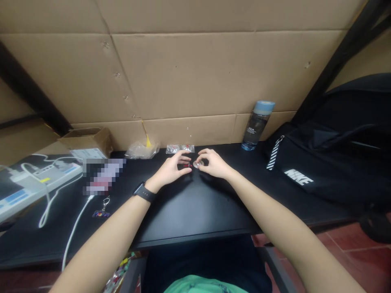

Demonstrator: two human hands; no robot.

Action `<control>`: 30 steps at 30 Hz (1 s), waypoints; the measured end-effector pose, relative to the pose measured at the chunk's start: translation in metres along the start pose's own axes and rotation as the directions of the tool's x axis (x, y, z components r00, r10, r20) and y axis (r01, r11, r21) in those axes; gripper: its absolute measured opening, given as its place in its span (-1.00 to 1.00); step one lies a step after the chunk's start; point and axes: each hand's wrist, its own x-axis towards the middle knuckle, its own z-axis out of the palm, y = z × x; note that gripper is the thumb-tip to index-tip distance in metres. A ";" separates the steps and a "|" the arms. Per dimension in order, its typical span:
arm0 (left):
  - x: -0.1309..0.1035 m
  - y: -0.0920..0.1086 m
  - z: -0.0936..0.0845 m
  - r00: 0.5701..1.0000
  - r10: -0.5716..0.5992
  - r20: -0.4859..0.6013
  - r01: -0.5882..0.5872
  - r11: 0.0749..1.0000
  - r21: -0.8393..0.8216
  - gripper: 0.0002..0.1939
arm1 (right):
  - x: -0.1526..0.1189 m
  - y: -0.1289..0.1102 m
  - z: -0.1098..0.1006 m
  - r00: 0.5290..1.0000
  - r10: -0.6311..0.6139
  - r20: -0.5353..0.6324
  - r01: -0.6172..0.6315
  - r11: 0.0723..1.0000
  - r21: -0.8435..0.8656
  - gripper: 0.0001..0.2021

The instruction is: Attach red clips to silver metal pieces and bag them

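Note:
My left hand, with a dark watch on the wrist, is over the back middle of the black table. Its thumb and fingers curve around a small thin piece with red on it, too small to name. Facing it, my right hand pinches a small round silvery disc between thumb and fingers. A narrow gap separates the two hands. Just behind them lie small clear plastic packets with silvery and red bits inside.
On the right stand a blue-capped water bottle and a black bag. To the left are a white power strip, a blurred-out flat object with a cable, a keychain, a cardboard box and crumpled clear plastic. Cardboard walls the back.

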 end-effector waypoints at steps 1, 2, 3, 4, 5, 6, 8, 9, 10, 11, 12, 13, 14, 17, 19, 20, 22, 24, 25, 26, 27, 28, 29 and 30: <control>0.000 0.003 0.000 0.999 0.037 -0.017 -0.036 0.999 0.026 -0.34 | 0.000 0.000 0.000 1.000 0.009 -0.005 -0.009 1.000 0.012 -0.91; 0.000 0.006 0.001 0.997 0.071 -0.034 -0.070 0.997 0.042 -0.36 | 0.000 -0.001 -0.001 1.000 0.011 -0.013 -0.011 1.000 0.025 -0.91; 0.000 0.009 0.002 0.994 0.099 -0.049 -0.097 0.994 0.046 -0.37 | 0.000 -0.002 -0.001 1.000 0.009 -0.024 -0.008 0.999 0.038 -0.91; 0.000 0.012 0.003 0.991 0.118 -0.062 -0.116 0.992 0.042 -0.36 | 0.000 -0.003 -0.001 0.999 0.004 -0.040 -0.002 0.999 0.052 -0.91; 0.000 0.014 0.004 0.989 0.129 -0.075 -0.127 0.991 0.035 -0.35 | 0.000 -0.004 -0.001 0.998 -0.001 -0.058 0.005 0.998 0.064 -0.92; 0.000 0.016 0.005 0.987 0.133 -0.087 -0.131 0.991 0.033 -0.34 | 0.000 -0.005 0.000 0.997 -0.008 -0.075 0.014 0.997 0.075 -0.93; 0.000 0.018 0.007 0.985 0.131 -0.117 -0.126 0.991 0.045 -0.35 | -0.001 -0.007 0.000 0.995 -0.024 -0.099 0.033 0.995 0.089 -0.94; 0.000 0.019 0.007 0.983 0.131 -0.131 -0.124 0.991 0.059 -0.37 | -0.001 -0.008 0.000 0.994 -0.032 -0.105 0.042 0.995 0.094 -0.95; -0.001 0.020 0.008 0.980 0.136 -0.143 -0.127 0.989 0.075 -0.41 | -0.001 -0.009 0.000 0.993 -0.038 -0.111 0.049 0.994 0.098 -0.95; -0.001 0.021 0.008 0.977 0.147 -0.153 -0.134 0.987 0.089 -0.46 | -0.001 -0.009 0.001 0.992 -0.043 -0.117 0.056 0.993 0.102 -0.95; -0.001 0.022 0.008 0.974 0.160 -0.159 -0.145 0.984 0.103 -0.51 | -0.001 -0.009 0.001 0.991 -0.047 -0.126 0.061 0.992 0.106 -0.94; -0.001 0.023 0.008 0.971 0.175 -0.162 -0.158 0.981 0.113 -0.54 | -0.001 -0.009 0.001 0.990 -0.051 -0.135 0.066 0.992 0.109 -0.94; -0.001 0.023 0.008 0.968 0.190 -0.165 -0.171 0.978 0.121 -0.57 | -0.001 -0.010 0.001 0.988 -0.055 -0.144 0.071 0.991 0.110 -0.94; -0.002 0.026 0.009 0.960 0.216 -0.176 -0.195 0.972 0.133 -0.58 | -0.001 -0.011 0.002 0.986 -0.069 -0.154 0.086 0.990 0.108 -0.93; -0.002 0.027 0.009 0.957 0.227 -0.178 -0.205 0.969 0.136 -0.58 | -0.001 -0.012 0.002 0.985 -0.078 -0.155 0.094 0.990 0.100 -0.93; -0.002 0.028 0.009 0.957 0.231 -0.178 -0.207 0.968 0.141 -0.58 | -0.001 -0.013 0.002 0.984 -0.084 -0.156 0.099 0.991 0.092 -0.93; -0.002 0.029 0.009 0.956 0.232 -0.179 -0.206 0.966 0.154 -0.59 | -0.001 -0.014 0.000 0.983 -0.100 -0.153 0.111 0.992 0.067 -0.92; -0.002 0.029 0.008 0.957 0.228 -0.180 -0.197 0.965 0.171 -0.60 | -0.001 -0.014 -0.003 0.982 -0.116 -0.146 0.123 0.992 0.038 -0.91; -0.002 0.029 0.008 0.957 0.225 -0.183 -0.193 0.965 0.178 -0.61 | -0.001 -0.014 -0.005 0.982 -0.122 -0.143 0.126 0.992 0.024 -0.92; -0.002 0.029 0.008 0.957 0.222 -0.185 -0.189 0.965 0.181 -0.61 | -0.001 -0.014 -0.008 0.982 -0.126 -0.139 0.129 0.992 0.011 -0.92; -0.002 0.029 0.007 0.957 0.221 -0.187 -0.187 0.966 0.180 -0.61 | -0.001 -0.013 -0.010 0.982 -0.130 -0.135 0.131 0.991 0.000 -0.92; -0.002 0.029 0.007 0.957 0.220 -0.189 -0.186 0.966 0.180 -0.61 | -0.001 -0.013 -0.012 0.983 -0.132 -0.131 0.132 0.991 -0.009 -0.92; -0.001 0.029 0.007 0.957 0.220 -0.191 -0.186 0.966 0.182 -0.62 | -0.001 -0.013 -0.014 0.983 -0.132 -0.129 0.131 0.991 -0.015 -0.91; -0.001 0.029 0.007 0.957 0.221 -0.190 -0.185 0.964 0.190 -0.63 | 0.000 -0.013 -0.015 0.983 -0.130 -0.127 0.129 0.991 -0.018 -0.91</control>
